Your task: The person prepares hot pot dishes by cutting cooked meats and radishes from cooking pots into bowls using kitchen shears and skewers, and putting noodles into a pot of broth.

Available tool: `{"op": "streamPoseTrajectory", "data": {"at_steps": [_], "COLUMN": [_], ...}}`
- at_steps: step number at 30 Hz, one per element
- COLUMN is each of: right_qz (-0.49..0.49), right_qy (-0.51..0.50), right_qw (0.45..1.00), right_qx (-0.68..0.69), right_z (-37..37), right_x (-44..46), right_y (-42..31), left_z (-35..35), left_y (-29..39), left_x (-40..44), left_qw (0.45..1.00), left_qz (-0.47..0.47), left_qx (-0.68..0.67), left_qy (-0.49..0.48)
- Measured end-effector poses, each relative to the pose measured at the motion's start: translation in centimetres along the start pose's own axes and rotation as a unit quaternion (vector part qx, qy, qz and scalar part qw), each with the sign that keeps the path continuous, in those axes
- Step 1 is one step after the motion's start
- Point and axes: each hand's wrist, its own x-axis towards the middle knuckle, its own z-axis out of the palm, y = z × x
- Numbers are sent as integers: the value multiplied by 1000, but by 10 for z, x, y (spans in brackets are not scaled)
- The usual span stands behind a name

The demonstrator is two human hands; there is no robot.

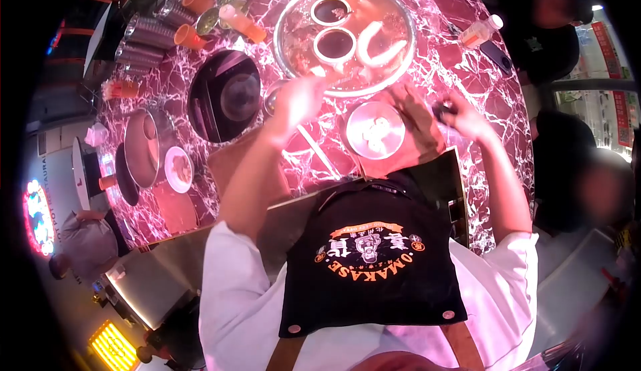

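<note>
My left hand [297, 104] reaches over the near left rim of a large round metal pan [279, 47]. Its fingers are blurred by glare, and what they hold, if anything, does not show clearly. Inside the pan are two bowls of dark liquid [334, 44], a pale curved piece of food [379, 51] and brownish food in liquid. My right hand [467, 119] is closed round a small dark object [443, 109], right of a metal bowl [354, 131] holding pale pieces. A brown shape [419, 121], possibly shadow or paper, lies between that bowl and my right hand.
Left are a black round-edged cooktop [208, 97], a metal pot [137, 147], a white plate of food [179, 169], stacked metal cups [143, 37] and orange cups [190, 36]. A bottle [477, 34] and phone [496, 59] lie at right. People [561, 31] are beyond the right edge.
</note>
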Motion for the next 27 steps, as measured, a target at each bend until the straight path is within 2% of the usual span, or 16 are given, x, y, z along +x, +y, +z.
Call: {"op": "streamPoseTrajectory", "data": {"at_steps": [1, 2, 5, 6, 9, 10, 11, 12, 14, 16, 18, 19, 20, 22, 24, 27], "right_qz": [16, 32, 83, 98, 105, 76, 48, 50, -47, -19, -11, 1, -2, 48, 39, 27], "right_qy": [31, 61, 39, 1, -13, -6, 1, -1, 51, 52, 49, 44, 46, 66, 54, 53], "right_qw": [998, 993, 996, 995, 994, 994, 992, 992, 978, 978, 982, 984, 984, 981, 984, 982], "right_qx": [-47, -94, -14, -28, -37, -78, -119, -119, -194, -200, -181, -173, -174, -178, -163, -179], "right_z": [-8, -17, -30, -36, -39, -37, -36, -35, -28, -26, -28, -31, -36, -39, -37, -21], "right_x": [35, 68, 133, 150, 185, 196, 204, 210, 203, 193, 189, 181, 168, 140, 133, 143], "right_y": [3, 2, -21, -26, -28, -22, -16, -9, -12, -19, -17, -19, -26, -39, -33, -50], "left_z": [15, 5, 6, 6, 15, 17, 21, 33, 42, 62, 70, 70, 62, 49, 54, 59], "left_y": [-25, -24, -40, -45, -64, -75, -85, -89, -58, -75, -94, -89, -82, -74, -80, -74], "left_x": [40, 77, 185, 217, 282, 293, 301, 311, 318, 311, 289, 279, 263, 236, 218, 201], "left_qw": [999, 998, 991, 988, 983, 986, 966, 966, 960, 966, 976, 983, 978, 973, 961, 956], "left_qz": [25, 33, 21, -4, -12, 69, 148, 146, 82, 53, 58, 110, -13, -55, -61, -66], "left_qx": [22, 58, 124, 134, 137, 9, -120, -122, 153, 131, -119, -55, -151, -199, -260, -279], "left_qy": [29, -15, -37, -79, -119, -150, -175, -177, -219, -216, -173, -139, -143, -104, -73, -56]}}
